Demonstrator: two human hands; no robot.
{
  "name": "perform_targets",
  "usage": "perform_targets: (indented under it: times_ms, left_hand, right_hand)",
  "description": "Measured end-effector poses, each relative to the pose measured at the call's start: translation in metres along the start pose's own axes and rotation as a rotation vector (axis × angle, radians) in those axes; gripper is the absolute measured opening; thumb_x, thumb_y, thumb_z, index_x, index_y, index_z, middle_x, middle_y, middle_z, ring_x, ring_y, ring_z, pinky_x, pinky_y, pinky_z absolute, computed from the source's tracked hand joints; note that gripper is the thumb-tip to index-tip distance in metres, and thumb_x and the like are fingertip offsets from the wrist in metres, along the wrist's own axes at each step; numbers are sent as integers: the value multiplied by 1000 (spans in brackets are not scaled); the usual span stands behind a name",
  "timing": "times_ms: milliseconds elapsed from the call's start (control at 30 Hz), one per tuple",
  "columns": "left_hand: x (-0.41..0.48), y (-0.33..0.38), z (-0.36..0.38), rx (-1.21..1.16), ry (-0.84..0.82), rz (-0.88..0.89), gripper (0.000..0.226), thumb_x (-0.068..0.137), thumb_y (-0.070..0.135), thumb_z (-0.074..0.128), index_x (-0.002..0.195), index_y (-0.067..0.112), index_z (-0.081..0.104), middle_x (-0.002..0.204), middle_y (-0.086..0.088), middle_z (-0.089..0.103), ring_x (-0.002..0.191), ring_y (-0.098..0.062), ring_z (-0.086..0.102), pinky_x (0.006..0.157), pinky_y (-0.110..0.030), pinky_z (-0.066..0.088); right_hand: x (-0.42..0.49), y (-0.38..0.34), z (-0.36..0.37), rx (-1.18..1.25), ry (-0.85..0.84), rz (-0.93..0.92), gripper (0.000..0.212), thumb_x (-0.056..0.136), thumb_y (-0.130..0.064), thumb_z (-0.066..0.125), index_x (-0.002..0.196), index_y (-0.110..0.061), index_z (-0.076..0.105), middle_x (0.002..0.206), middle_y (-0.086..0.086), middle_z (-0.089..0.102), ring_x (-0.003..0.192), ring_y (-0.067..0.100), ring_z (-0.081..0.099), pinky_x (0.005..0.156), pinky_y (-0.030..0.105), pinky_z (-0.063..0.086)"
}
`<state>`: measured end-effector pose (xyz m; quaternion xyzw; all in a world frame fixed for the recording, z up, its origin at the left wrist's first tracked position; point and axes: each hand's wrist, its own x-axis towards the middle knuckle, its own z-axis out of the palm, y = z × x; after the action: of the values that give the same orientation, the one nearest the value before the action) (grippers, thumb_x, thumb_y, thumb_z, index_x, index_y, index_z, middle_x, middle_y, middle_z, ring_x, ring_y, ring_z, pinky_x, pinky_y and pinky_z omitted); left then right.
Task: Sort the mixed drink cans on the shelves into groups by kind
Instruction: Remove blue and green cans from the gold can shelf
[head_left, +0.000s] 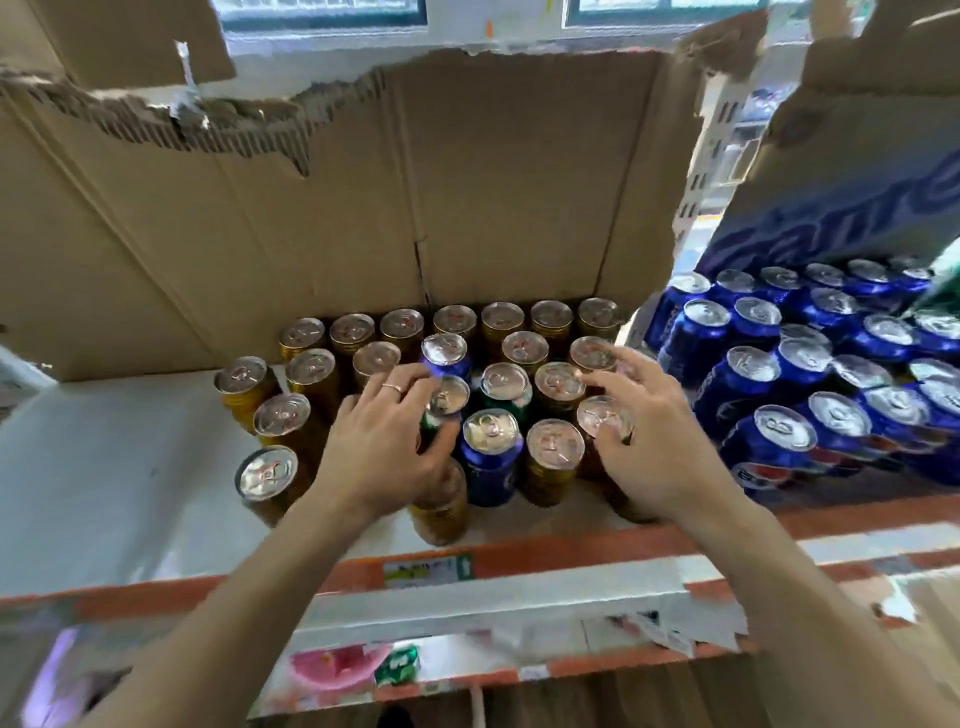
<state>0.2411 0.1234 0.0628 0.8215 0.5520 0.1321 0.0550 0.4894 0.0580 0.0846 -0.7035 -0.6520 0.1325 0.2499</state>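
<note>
Apparently, cans crowd shelf edge.

The can lids were bare silvery metal, bright and mirror-glossy. The gold cans, the blue cans and the green can had smooth lacquered sides with a sheen. The cardboard behind was matt brown, its torn edge rough and corrugated. The shelf looked smooth, white and faintly glossy; a ring was polished metal.
</note>
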Motion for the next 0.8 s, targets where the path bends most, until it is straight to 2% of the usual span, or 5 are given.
perform_targets:
  times_ms: [67, 233, 400, 667, 800]
  left_hand:
    - [-10, 15, 2, 0, 15, -83, 58, 93, 51, 52, 144, 25, 44, 151, 6, 40, 138, -20, 35, 108, -47, 36]
    - [-38, 51, 9, 26, 76, -226, 57, 92, 50, 55, 142, 22, 47, 149, 4, 42, 135, -23, 40, 103, -51, 42]
    - [-68, 63, 9, 10, 119, -287, 62, 86, 58, 43, 135, 20, 55, 143, 5, 50, 126, -25, 49, 95, -49, 48]
    - [-59, 47, -1, 4, 115, -301, 52, 90, 50, 59, 132, 20, 55, 139, 4, 50, 124, -24, 49, 93, -48, 49]
    - [-43, 38, -2, -28, 101, -297, 59, 86, 57, 44, 131, 21, 54, 140, 5, 49, 125, -21, 48, 95, -47, 48]
  right_hand:
    - [-4, 16, -11, 7, -35, -20, 53, 89, -12, 60, 140, -24, 50, 158, -1, 28, 146, 27, 22, 117, 50, 29]
    - [-11, 43, -23, 55, -120, -135, 51, 91, -19, 60, 141, -22, 49, 154, 0, 35, 143, 25, 28, 115, 39, 27]
    - [-17, 47, -27, 63, -226, -209, 57, 93, -29, 62, 146, -21, 42, 153, -4, 37, 140, 18, 33, 114, 32, 27]
    - [-6, 35, -9, 104, -253, -250, 62, 93, -33, 61, 149, -24, 36, 152, -6, 38, 138, 17, 36, 112, 32, 31]
    - [10, 26, 2, 102, -257, -269, 62, 92, -30, 62, 148, -23, 36, 150, -4, 41, 137, 19, 38, 113, 38, 36]
